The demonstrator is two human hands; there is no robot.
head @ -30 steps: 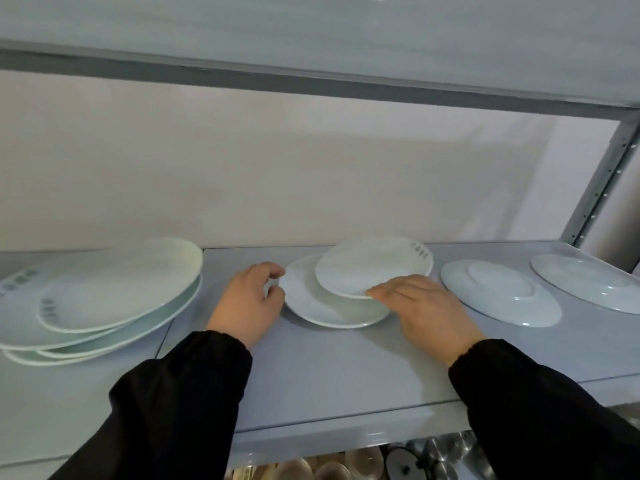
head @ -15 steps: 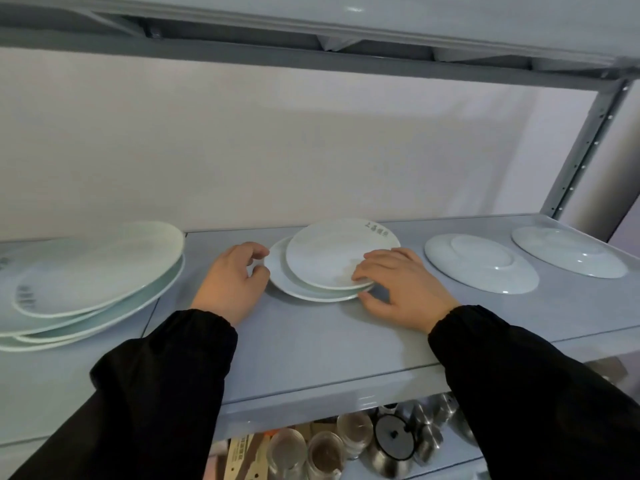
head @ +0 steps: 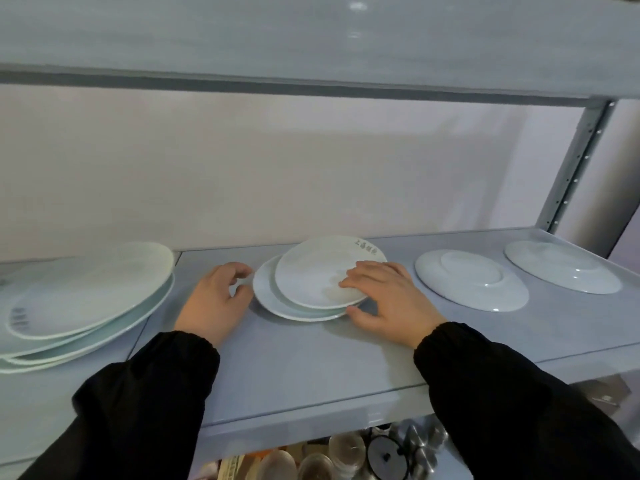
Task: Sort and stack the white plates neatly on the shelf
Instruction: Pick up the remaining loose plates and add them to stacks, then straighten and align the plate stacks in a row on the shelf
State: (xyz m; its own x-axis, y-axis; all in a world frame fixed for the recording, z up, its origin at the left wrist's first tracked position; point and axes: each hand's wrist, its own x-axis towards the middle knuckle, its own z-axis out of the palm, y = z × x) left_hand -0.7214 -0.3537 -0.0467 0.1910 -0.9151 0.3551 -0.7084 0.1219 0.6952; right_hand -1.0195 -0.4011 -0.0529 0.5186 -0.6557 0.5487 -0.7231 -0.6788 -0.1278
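**Shelf** [head: 311, 368], grey, backed by a pale wall. All places are given from the top plate.

1. **Top plate** [head: 311, 271]: small, white, face up, with printed characters on its far right rim. It lies at the shelf's middle, on item 2 and offset to the right of it.
2. **Lower plate** [head: 265, 292]: white, directly beneath the top plate. Its left and near rim show as a crescent.
3. **Right grip** [head: 388, 299]: at the top plate's near right edge. The fingers [head: 356, 277] lie lightly bent on the plate's face and the thumb sits against the lower plate's near rim, so the pair is pinched between them.
4. **Left grip** [head: 214, 299]: just left of the top plate, beside the lower plate's left rim. The fingers are curled, with forefinger and thumb parted. I cannot tell whether they touch the rim or hold it.
5. **Large plates** [head: 86, 292]: an uneven stack well to the left.
6. **Upturned plate** [head: 471, 278]: to the right, foot ring up and lying apart.
7. **Far plate** [head: 561, 266]: further right, also foot ring up.
8. **Black sleeves** [head: 145, 403]: cover both forearms, nearer than the top plate.
9. **Glasses and metal pots** [head: 384, 455]: below, on a lower level.
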